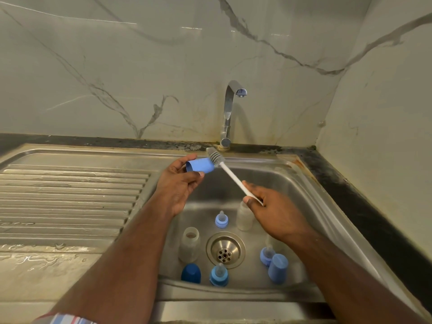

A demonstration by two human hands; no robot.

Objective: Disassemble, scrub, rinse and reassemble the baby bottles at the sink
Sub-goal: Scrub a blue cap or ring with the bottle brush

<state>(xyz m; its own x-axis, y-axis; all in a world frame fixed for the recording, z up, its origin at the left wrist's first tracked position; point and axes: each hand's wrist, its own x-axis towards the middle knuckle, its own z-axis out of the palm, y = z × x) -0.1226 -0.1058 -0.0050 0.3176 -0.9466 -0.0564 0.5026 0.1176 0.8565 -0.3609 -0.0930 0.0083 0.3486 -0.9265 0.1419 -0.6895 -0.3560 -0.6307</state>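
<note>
Your left hand [180,183] grips a blue cap [199,165], your right hand [268,206] pinches a brush [231,175] touching it, no writing legible.

A chrome faucet [228,113] stands at the back edge of the basin, before a marble-patterned wall [140,66]. The ribbed draining board [70,195] at the left carries water drops.

Both hands [180,181] [268,206] raised, fingers curled, gripping.
</note>
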